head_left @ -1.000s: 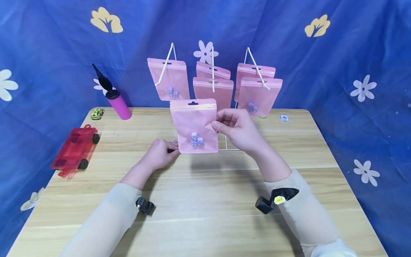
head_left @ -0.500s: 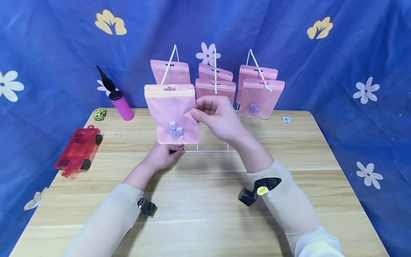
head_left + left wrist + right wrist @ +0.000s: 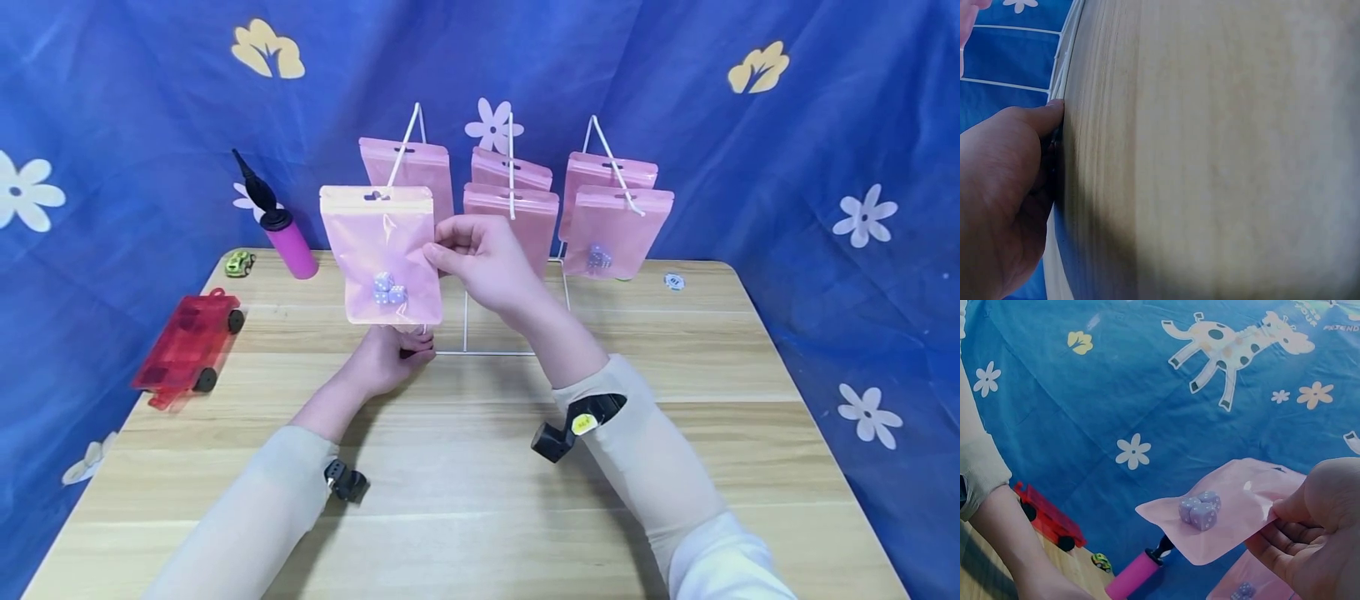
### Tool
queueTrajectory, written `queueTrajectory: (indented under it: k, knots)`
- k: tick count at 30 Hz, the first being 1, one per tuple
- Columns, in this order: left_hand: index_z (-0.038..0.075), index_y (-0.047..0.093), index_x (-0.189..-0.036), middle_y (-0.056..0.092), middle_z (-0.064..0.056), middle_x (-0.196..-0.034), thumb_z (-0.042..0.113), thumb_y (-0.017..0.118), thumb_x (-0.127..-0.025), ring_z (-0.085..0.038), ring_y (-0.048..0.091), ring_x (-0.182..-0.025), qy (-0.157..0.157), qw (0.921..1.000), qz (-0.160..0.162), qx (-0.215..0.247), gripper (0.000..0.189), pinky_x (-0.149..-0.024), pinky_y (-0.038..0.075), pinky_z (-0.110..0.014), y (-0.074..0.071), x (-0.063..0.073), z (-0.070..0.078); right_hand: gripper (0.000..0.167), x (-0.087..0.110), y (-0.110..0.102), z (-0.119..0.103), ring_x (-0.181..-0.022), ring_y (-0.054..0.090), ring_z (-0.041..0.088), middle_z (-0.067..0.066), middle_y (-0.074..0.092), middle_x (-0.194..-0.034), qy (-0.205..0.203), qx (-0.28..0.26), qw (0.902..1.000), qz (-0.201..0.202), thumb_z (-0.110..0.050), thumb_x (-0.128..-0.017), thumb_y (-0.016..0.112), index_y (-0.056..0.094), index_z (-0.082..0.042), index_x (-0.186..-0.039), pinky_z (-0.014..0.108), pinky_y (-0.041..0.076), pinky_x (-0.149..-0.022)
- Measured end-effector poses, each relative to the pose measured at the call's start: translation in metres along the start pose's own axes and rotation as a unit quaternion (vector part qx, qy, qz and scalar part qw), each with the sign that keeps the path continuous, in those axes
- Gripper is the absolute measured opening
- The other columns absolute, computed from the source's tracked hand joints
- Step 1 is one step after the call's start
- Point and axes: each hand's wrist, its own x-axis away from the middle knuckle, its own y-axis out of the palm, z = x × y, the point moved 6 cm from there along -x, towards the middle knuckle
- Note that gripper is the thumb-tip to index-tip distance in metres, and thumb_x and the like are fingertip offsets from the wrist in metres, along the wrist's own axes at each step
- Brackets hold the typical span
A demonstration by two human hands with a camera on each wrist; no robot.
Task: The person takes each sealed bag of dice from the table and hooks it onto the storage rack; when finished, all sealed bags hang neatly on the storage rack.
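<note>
My right hand (image 3: 483,258) pinches the right edge of a pink zip bag (image 3: 360,246) between thumb and fingers. Pale purple dice (image 3: 386,289) show near the bag's bottom, and a hang hole is cut in its top strip. In the head view this hole sits right by the tip of the left hook (image 3: 402,154) of a white wire display rack (image 3: 487,353). Behind it, another pink bag (image 3: 420,158) hangs on that hook. Low at the rack's left front corner, my left hand (image 3: 382,362) grips the base wire; the held bag's lower edge overlaps the fingers.
Pink bags (image 3: 517,225) hang in pairs on the middle hook and the right hook (image 3: 618,171). At the left are a red toy car chassis (image 3: 187,342), a magenta hand pump (image 3: 292,246) and a small green toy car (image 3: 240,263). A round chip (image 3: 674,282) lies back right.
My right hand has carried the bag left and upward, from in front of the rack's middle to the left hook. The left hand has stayed at the rack's base.
</note>
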Motion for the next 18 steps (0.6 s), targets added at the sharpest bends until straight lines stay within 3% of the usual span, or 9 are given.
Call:
queueTrajectory:
  k: [5,10,18]
  knots:
    - [-0.001,0.081,-0.109,0.077,-0.012,-0.115,0.011,0.082,-0.094,-0.03,0.07,-0.119,-0.017,0.9998,-0.007,-0.006,0.019,-0.11,0.051,-0.045,0.001,-0.001,-0.001,0.007,-0.002,-0.001,0.007,-0.078,0.067,0.014,0.014,0.074,-0.092,0.01,-0.001,0.9999,0.007,0.008,-0.1,0.067,0.072,0.012,-0.103,0.037,0.063,-0.082]
    - [-0.001,0.081,-0.107,0.078,-0.013,-0.113,0.009,0.084,-0.092,-0.03,0.071,-0.118,-0.004,1.0,0.003,-0.002,0.018,-0.11,0.051,-0.044,0.0,-0.001,-0.001,0.008,-0.003,-0.003,0.011,-0.078,0.068,0.013,0.015,0.075,-0.094,0.013,0.001,0.9999,0.011,0.007,-0.101,0.066,0.072,0.012,-0.105,0.033,0.063,-0.081]
    - [0.001,0.082,-0.107,0.076,-0.009,-0.117,0.015,0.084,-0.093,-0.029,0.07,-0.119,-0.003,0.9998,-0.001,-0.017,0.02,-0.11,0.051,-0.044,0.0,-0.001,-0.003,0.008,-0.015,-0.006,0.021,-0.077,0.067,0.015,0.012,0.072,-0.088,0.013,0.011,0.9994,0.029,0.006,-0.102,0.066,0.072,0.011,-0.104,0.049,0.062,-0.088]
